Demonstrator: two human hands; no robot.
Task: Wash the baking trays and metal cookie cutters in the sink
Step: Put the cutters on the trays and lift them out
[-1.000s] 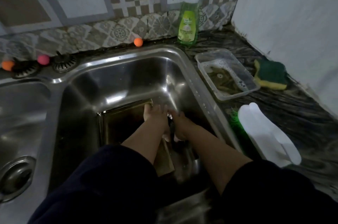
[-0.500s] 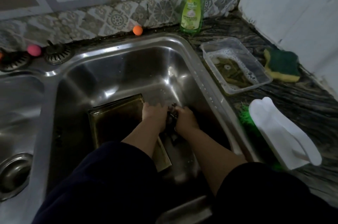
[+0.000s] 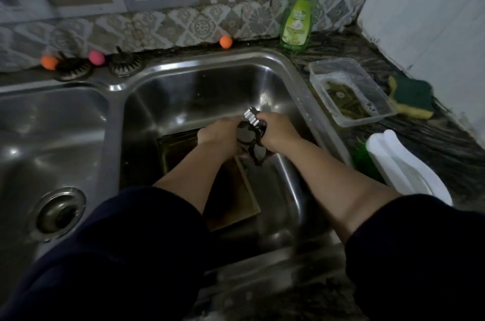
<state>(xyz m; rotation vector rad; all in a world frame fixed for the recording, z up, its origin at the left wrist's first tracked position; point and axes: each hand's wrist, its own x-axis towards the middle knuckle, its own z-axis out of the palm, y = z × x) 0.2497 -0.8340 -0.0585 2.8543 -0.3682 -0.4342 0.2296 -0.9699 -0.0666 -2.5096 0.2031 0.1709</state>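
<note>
Holding: cluster of metal cookie cutters (image 3: 251, 137) pinched between my hands, raised above the sink (image 3: 199, 79) floor
Left hand (image 3: 220, 134): fingers curled round the left side of the cluster, gripping
Right hand (image 3: 278, 132): fingers curled round the right side, gripping; skin looks wet
Cutter position: directly between both hands, touching both; neither hand is nearer
Long axis: cluster runs away from me to toward me, a bright fluted cutter at the far end, darker rings hanging at the near end
Count: cannot tell how many cutters, too dark and overlapped
Baking tray (image 3: 181, 153): flat on the basin floor below and to the left of my hands, partly hidden under my left forearm; long axis also runs away from me
Tray vs hands: left hand is the nearer one
Soapy tub (image 3: 349, 92): on the tabletop beyond and right of my right hand, well apart from the cutters
Sponge (image 3: 412, 96): further right past the tub, right hand nearer
Dish soap bottle (image 3: 298, 24): far side, right of both hands
Step (my read): scrubbing or rinsing the cutters; tray probably not washed yet
Risk (my read): loose rings at the near end could slip and drop onto the tray
</note>
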